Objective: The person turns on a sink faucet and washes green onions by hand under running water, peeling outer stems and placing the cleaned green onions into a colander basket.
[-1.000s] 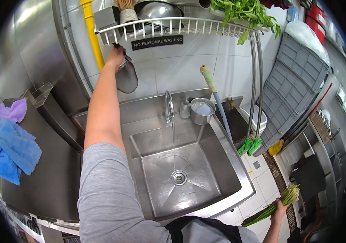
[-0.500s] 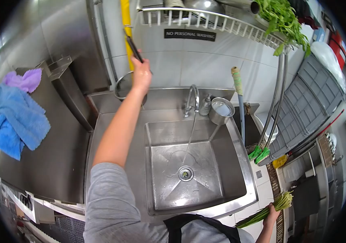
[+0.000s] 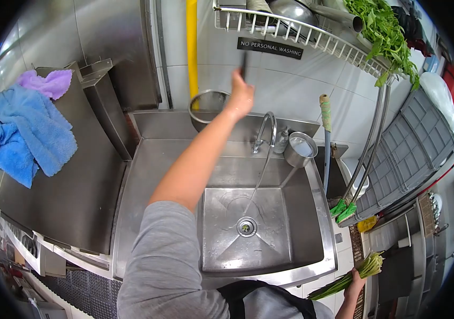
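Note:
My left hand point(image 3: 242, 95) is closed on the dark handle of a round strainer point(image 3: 209, 99). The strainer's rim hangs to the left of the hand, against the wall above the sink's back ledge. Down at the lower right, my right hand point(image 3: 355, 283) is wrapped round a bunch of long green stalks point(image 3: 337, 286) with pale ends. A thin stream of water runs from the curved faucet point(image 3: 267, 125) into the steel sink point(image 3: 301, 234). Small green bits sit in its drain point(image 3: 246, 227).
A white wire rack point(image 3: 333, 44) above holds pans and leafy greens point(image 3: 384, 40). Behind the sink stand a bottle point(image 3: 282, 141) and a metal pot point(image 3: 300, 149). Mop handles and a grey crate point(image 3: 408, 143) are at right. Blue cloths point(image 3: 33, 125) lie at left.
The left hand has moved down and to the right from under the rack, bringing the strainer away from the wall rack. The view has shifted left. The right hand still holds the stalks.

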`<state>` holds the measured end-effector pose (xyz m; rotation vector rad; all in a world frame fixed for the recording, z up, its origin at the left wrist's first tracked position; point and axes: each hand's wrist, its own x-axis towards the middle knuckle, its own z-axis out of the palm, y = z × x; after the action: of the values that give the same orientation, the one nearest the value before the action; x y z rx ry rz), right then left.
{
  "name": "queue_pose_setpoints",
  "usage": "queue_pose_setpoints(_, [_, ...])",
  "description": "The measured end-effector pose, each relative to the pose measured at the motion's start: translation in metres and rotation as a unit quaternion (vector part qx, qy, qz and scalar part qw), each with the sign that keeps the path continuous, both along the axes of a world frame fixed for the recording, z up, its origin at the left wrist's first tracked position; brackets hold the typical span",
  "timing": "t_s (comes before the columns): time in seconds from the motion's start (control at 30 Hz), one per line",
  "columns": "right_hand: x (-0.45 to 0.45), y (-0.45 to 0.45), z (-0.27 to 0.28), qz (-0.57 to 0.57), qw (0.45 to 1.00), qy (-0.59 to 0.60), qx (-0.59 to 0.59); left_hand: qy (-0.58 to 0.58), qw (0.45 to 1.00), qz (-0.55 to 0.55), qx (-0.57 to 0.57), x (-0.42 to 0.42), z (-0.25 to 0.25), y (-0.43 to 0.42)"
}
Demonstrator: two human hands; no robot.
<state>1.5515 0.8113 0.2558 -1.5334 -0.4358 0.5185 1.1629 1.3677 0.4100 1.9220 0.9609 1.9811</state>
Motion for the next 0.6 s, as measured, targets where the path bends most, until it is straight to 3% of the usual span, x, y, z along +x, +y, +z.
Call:
queue_pose_setpoints(0.03, [0.001, 0.002, 0.001, -0.002, 1.0, 0.002, 0.003, 0.044, 0.997, 0.01, 0.068, 0.01, 0.0, -0.008])
queue_pose_setpoints(0.07, [0.001, 0.005, 0.003, -0.002, 1.0, 0.001, 0.003, 0.043, 0.997, 0.01, 0.068, 0.016, 0.015, -0.021])
queue_pose_setpoints(0.1, [-0.001, 0.006, 0.004, -0.007, 1.0, -0.003, 0.006, -0.106, 0.986, -0.131, -0.011, 0.023, 0.028, -0.032])
queue_pose_setpoints(0.13, [-0.001, 0.003, 0.005, -0.014, 1.0, -0.007, 0.007, -0.251, 0.927, -0.265, -0.092, 0.028, 0.04, -0.045])
queue_pose_setpoints(0.17, [0.001, -0.001, 0.004, -0.016, 1.0, -0.008, 0.005, -0.284, 0.912, -0.276, -0.107, 0.031, 0.051, -0.059])
queue_pose_setpoints(0.27, [0.008, -0.007, 0.0, -0.028, 0.999, -0.024, 0.007, -0.237, 0.92, -0.292, -0.108, 0.038, 0.041, -0.065])
queue_pose_setpoints(0.33, [0.006, -0.015, -0.001, -0.025, 1.0, -0.011, -0.016, -0.202, 0.928, -0.277, -0.144, 0.047, 0.043, -0.069])
queue_pose_setpoints(0.37, [0.005, -0.015, -0.003, -0.016, 1.0, -0.007, -0.017, -0.143, 0.98, -0.123, -0.067, 0.047, 0.047, -0.067])
queue_pose_setpoints(0.4, [0.003, -0.014, -0.004, -0.017, 1.0, -0.003, -0.017, -0.078, 0.996, 0.035, 0.014, 0.046, 0.05, -0.067])
queue_pose_setpoints(0.47, [-0.006, -0.01, -0.005, -0.045, 0.999, -0.009, 0.0, -0.14, 0.99, -0.019, -0.013, 0.038, 0.057, -0.064])
queue_pose_setpoints(0.6, [-0.006, -0.007, -0.01, 0.0, 1.0, -0.004, -0.011, -0.115, 0.99, 0.081, 0.007, 0.022, 0.082, -0.067])
